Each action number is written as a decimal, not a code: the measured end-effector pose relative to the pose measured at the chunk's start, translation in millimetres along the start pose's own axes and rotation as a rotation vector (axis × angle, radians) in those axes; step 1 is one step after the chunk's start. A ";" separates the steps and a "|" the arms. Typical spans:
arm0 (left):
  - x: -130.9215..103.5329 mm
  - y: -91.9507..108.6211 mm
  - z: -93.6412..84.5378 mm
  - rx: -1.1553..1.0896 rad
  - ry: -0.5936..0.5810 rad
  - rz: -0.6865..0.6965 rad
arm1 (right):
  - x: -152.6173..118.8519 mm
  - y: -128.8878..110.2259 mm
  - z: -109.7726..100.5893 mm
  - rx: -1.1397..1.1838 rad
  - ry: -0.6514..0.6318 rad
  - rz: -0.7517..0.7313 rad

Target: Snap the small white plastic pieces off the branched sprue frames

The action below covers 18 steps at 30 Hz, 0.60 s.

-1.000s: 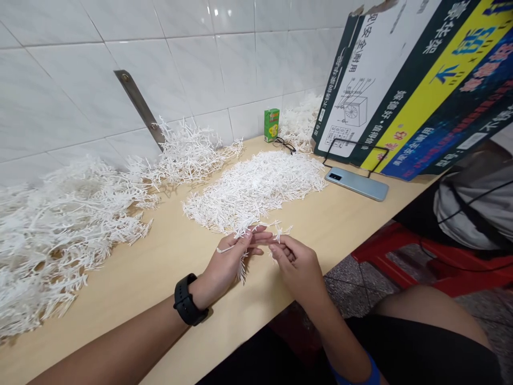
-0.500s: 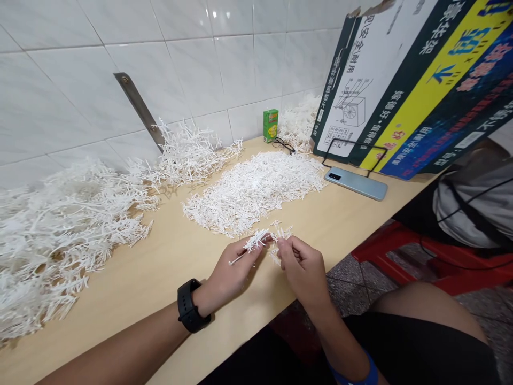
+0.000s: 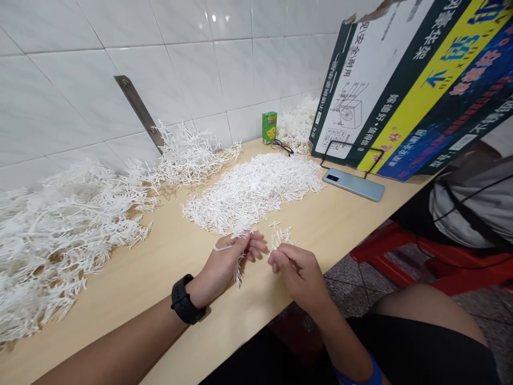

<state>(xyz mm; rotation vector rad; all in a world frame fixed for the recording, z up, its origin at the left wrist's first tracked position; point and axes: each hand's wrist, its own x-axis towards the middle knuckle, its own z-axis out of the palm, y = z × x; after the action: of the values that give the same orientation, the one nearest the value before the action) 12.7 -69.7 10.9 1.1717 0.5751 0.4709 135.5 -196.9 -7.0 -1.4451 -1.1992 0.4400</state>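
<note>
A branched white plastic sprue (image 3: 240,233) rests in my left hand (image 3: 220,267), gripped between thumb and palm, its stem poking out toward the wrist and thin prongs hanging below. The other fingers of that hand are half curled. Just to the right, my right hand (image 3: 298,272) is closed in a pinch; anything between its fingertips is too small to make out. A few loose white plastic sticks (image 3: 281,235) show right behind the right fingertips. Beyond both hands lies a wide heap of short white plastic sticks (image 3: 260,187).
Tangled white sprues (image 3: 72,214) cover the table's left side along the tiled wall. Farther back are a green drink carton (image 3: 270,128), eyeglasses (image 3: 282,146) and a phone (image 3: 355,184) by a black wire stand. A large printed cardboard box (image 3: 385,96) leans at right. A red stool (image 3: 385,256) stands beside the table.
My hands have drawn apart a little, the left one shifting left and turning the white sprue so that prongs now hang down. The right hand has moved slightly lower.
</note>
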 end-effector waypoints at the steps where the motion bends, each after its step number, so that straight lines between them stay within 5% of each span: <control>1: -1.9 0.2 1.6 0.052 -0.029 0.013 | 0.4 2.3 0.9 0.009 0.044 0.023; 8: -7.8 0.7 7.3 0.227 -0.054 0.066 | 4.0 20.7 7.0 0.051 0.198 0.166; 14: -9.4 1.1 7.8 0.397 -0.115 0.122 | 6.2 7.8 6.4 0.091 0.289 0.188; 18: -12.5 0.6 9.6 0.608 -0.122 0.214 | 4.1 -0.5 2.3 0.147 0.088 0.147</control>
<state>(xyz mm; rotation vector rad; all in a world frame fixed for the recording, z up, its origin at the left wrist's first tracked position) 9.3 -84.2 16.3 1.8423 0.5022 0.4117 135.1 -192.3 -5.8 -1.4156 -0.9740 0.5485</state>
